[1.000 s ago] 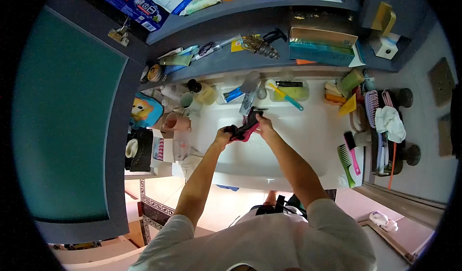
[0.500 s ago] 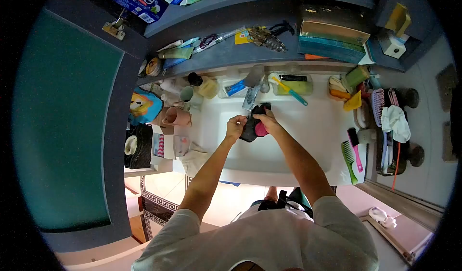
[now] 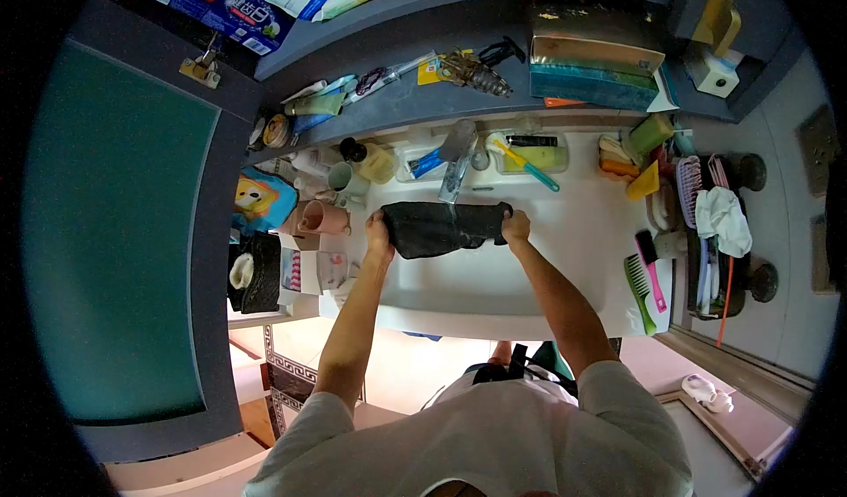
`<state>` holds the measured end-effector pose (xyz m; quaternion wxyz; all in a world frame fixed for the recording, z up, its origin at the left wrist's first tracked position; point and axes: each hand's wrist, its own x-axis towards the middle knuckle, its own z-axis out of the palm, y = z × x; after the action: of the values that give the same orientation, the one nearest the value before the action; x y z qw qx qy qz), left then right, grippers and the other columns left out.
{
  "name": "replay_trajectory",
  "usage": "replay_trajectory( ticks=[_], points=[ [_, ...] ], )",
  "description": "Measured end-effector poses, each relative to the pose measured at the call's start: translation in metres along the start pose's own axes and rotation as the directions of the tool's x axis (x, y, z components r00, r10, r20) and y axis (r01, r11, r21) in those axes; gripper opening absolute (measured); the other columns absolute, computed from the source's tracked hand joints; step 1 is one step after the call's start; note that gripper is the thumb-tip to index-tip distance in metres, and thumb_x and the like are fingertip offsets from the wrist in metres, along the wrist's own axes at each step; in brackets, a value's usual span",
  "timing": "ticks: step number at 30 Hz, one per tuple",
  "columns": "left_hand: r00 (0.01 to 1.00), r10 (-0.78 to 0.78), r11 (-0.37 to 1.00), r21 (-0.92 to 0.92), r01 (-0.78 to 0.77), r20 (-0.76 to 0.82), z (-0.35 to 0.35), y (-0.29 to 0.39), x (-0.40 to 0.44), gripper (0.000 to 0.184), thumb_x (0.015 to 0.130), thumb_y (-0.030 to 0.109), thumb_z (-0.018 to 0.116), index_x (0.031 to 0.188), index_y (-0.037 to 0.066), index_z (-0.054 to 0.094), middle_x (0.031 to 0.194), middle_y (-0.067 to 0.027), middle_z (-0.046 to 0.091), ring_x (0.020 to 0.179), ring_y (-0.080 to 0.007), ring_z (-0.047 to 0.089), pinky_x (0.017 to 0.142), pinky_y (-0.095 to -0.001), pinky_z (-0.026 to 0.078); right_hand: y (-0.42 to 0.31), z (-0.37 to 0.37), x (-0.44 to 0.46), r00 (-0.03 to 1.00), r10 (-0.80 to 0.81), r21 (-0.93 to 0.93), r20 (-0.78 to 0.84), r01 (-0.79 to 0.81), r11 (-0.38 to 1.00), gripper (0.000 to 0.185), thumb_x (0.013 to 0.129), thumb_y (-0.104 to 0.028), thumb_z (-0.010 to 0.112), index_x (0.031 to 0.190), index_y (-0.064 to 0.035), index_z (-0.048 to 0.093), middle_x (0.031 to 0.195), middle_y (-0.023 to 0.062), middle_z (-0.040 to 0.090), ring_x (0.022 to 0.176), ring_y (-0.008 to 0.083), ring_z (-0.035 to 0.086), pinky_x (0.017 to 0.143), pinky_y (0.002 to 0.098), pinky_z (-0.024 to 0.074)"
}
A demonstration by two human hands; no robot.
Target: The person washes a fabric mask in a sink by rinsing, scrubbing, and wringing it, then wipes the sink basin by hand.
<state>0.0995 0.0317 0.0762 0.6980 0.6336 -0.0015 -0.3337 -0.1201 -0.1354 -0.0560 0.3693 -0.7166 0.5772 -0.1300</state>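
Head view: your left hand [image 3: 378, 235] and right hand [image 3: 516, 227] stretch a black cloth [image 3: 432, 232] over the sink [image 3: 494, 292], nearer its back edge than its front. Your fingers are clamped on the cloth at both ends, the left hand's on its left end and the right hand's on its right. The fabric is thin and soft, pulled into a long, roughly rectangular band with an uneven lower edge. Just behind it, left of the middle of the sink's back edge, you have a shiny metal tap [image 3: 456, 154] with a flat spout; a thin pale streak marks the cloth below it. Right of the tap, along that edge, a teal brush [image 3: 535, 174] lies over a see-through dish [image 3: 554, 159]. Toward the sink's front right corner, a long-toothed green comb [image 3: 637, 287] lies beside a pink brush [image 3: 655, 283] with dark bristles. Near the left edge is a smooth, rounded pink cup [image 3: 325, 220]. The sink itself is glossy white.
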Motion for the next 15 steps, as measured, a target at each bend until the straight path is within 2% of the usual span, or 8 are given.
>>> replay_trajectory(
  ticks=[1, 3, 5, 8, 9, 11, 12, 15],
  points=[
    [0.999, 0.015, 1.000, -0.016, -0.014, 0.032, -0.010, -0.004, 0.005, 0.024, 0.094, 0.021, 0.043, 0.100, 0.000, 0.053, 0.092, -0.0092, 0.059, 0.082, -0.0199, 0.058, 0.073, -0.0339, 0.050, -0.010, -0.012, 0.005, 0.969, 0.090, 0.083, 0.230, -0.112, 0.990, 0.028, 0.091, -0.026, 0.053, 0.091, 0.0006, 0.062, 0.092, 0.0204, 0.062, 0.082, 0.0338, 0.061, 0.075, 0.0428, 0.0471],
    [0.997, 0.025, 0.997, -0.068, -0.020, 0.072, -0.023, -0.018, 0.015, 0.019, 0.093, 0.016, 0.044, 0.102, 0.001, 0.052, 0.092, -0.0093, 0.059, 0.082, -0.0199, 0.059, 0.072, -0.0338, 0.050, -0.012, 0.012, 0.008, 0.949, 0.101, 0.465, 0.298, -0.237, 0.853, 0.032, 0.090, -0.028, 0.055, 0.103, 0.0016, 0.059, 0.100, 0.0178, 0.063, 0.089, 0.0315, 0.061, 0.076, 0.0402, 0.0481],
    [0.996, 0.018, 0.990, -0.138, -0.006, 0.087, -0.032, -0.029, 0.020, 0.017, 0.092, 0.010, 0.046, 0.107, 0.004, 0.050, 0.091, -0.0094, 0.059, 0.082, -0.0196, 0.059, 0.071, -0.0329, 0.050, -0.033, 0.021, 0.002, 0.865, 0.200, 0.708, 0.459, -0.493, 0.505, 0.037, 0.092, -0.029, 0.054, 0.114, -0.0001, 0.055, 0.106, 0.0104, 0.061, 0.096, 0.0249, 0.060, 0.081, 0.0369, 0.0490],
    [0.999, 0.040, 0.999, 0.032, -0.039, -0.015, -0.008, -0.028, -0.020, 0.035, 0.088, 0.001, 0.048, 0.121, 0.011, 0.042, 0.093, -0.0092, 0.059, 0.081, -0.0189, 0.058, 0.072, -0.0305, 0.050, -0.058, 0.025, -0.005, 0.721, -0.022, 0.719, 0.693, -0.690, 0.083, 0.031, 0.091, -0.028, 0.053, 0.110, -0.0026, 0.056, 0.100, 0.0122, 0.063, 0.085, 0.0280, 0.062, 0.079, 0.0411, 0.0500],
    [0.996, -0.003, 0.965, 0.263, -0.021, 0.089, -0.024, -0.046, -0.002, 0.058, 0.085, -0.005, 0.049, 0.134, 0.019, 0.030, 0.095, -0.0087, 0.058, 0.081, -0.0176, 0.057, 0.073, -0.0291, 0.049, -0.069, 0.021, -0.007, 0.664, -0.043, 0.665, 0.747, -0.745, 0.058, 0.032, 0.092, -0.029, 0.051, 0.110, -0.0032, 0.056, 0.102, 0.0118, 0.062, 0.089, 0.0273, 0.061, 0.080, 0.0413, 0.0500],
    [0.957, 0.008, 0.798, 0.575, -0.181, 0.290, -0.033, -0.082, 0.011, 0.083, 0.071, -0.011, 0.060, 0.140, 0.021, 0.029, 0.099, -0.0065, 0.056, 0.085, -0.0184, 0.055, 0.076, -0.0299, 0.048, -0.089, 0.006, -0.015, 0.535, -0.083, 0.537, 0.841, -0.843, 0.013, 0.034, 0.094, -0.032, 0.047, 0.111, -0.0044, 0.056, 0.106, 0.0108, 0.061, 0.095, 0.0258, 0.060, 0.084, 0.0417, 0.0500],
    [0.924, -0.082, 0.763, 0.621, -0.182, 0.373, -0.042, -0.108, 0.030, 0.085, 0.063, 0.000, 0.072, 0.137, 0.022, 0.036, 0.104, -0.0097, 0.056, 0.091, -0.0229, 0.054, 0.085, -0.0330, 0.045, -0.095, 0.004, -0.019, 0.518, -0.102, 0.521, 0.849, -0.853, 0.004, 0.033, 0.093, -0.031, 0.047, 0.110, -0.0046, 0.056, 0.105, 0.0110, 0.062, 0.094, 0.0259, 0.061, 0.083, 0.0417, 0.0503],
    [0.902, 0.067, 0.130, 0.893, -0.432, 0.426, 0.010, -0.098, 0.000, 0.075, 0.060, 0.020, 0.078, 0.128, 0.018, 0.047, 0.113, -0.0148, 0.053, 0.105, -0.0297, 0.051, 0.092, -0.0393, 0.043, -0.106, -0.015, -0.029, 0.518, -0.153, 0.518, 0.842, -0.855, -0.043, 0.029, 0.091, -0.026, 0.047, 0.106, -0.0043, 0.058, 0.099, 0.0114, 0.064, 0.088, 0.0257, 0.063, 0.081, 0.0401, 0.0518]
  ],
)
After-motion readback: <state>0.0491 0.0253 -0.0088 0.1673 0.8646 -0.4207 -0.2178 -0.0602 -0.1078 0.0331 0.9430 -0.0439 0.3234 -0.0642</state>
